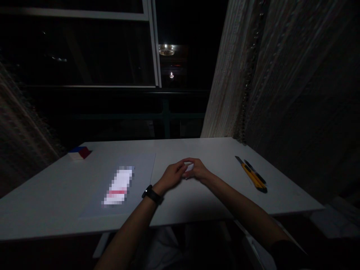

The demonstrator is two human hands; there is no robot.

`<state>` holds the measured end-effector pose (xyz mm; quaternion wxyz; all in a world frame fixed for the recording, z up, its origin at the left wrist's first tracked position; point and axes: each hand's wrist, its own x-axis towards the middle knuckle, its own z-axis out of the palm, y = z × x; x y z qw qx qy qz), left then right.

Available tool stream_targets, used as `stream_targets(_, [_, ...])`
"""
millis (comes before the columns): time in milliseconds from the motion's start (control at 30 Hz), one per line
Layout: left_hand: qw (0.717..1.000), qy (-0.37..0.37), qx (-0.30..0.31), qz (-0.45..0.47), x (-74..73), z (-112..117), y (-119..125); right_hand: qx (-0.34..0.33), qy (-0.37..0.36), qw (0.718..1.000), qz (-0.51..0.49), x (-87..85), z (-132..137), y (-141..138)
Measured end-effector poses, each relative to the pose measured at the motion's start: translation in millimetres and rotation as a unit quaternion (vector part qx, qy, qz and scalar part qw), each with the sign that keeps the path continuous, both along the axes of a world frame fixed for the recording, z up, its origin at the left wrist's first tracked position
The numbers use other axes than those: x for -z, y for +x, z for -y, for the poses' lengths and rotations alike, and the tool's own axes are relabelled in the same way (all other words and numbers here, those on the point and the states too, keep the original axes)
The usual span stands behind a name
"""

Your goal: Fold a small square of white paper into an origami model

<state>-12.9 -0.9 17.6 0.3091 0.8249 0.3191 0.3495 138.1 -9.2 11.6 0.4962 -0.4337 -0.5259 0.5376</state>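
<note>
In the head view, my left hand [172,176] and my right hand [199,170] meet above the middle of a white table [180,206]. Their fingers are bent inward around a small white piece [189,167] that looks like folded paper. Both hands appear closed on it, though the dim light and the fingers hide most of its shape. A black watch [152,194] is on my left wrist. Left of my hands, a lit phone-like screen [119,185], blurred out, lies on a pale sheet of paper [147,172].
A yellow utility knife [253,176] with its blade out lies on the right, beside a dark pen [254,171]. At the far left corner sits a colored cube [80,153]. Behind the table are a dark window [84,52] and a hanging curtain [225,75].
</note>
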Motion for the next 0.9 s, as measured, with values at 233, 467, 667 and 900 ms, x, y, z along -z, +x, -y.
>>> stream_targets(233, [0.993, 0.063, -0.057, -0.081, 0.7, -2, -1, -0.006, 0.054, 0.999, 0.001, 11.6, -7, 0])
stream_targets(467, [0.985, 0.109, -0.057, -0.118, 5.9, -3, -2, -0.004, 0.080, 0.995, 0.059, 12.0, -9, 2])
stream_targets(667, [0.985, 0.115, -0.056, -0.115, 6.4, -2, -1, 0.009, 0.065, 0.996, 0.059, 16.3, -9, -1])
stream_targets(900, [0.991, 0.074, -0.047, -0.103, 6.1, -7, -6, -0.111, 0.018, 0.993, 0.019, 4.6, -4, 12])
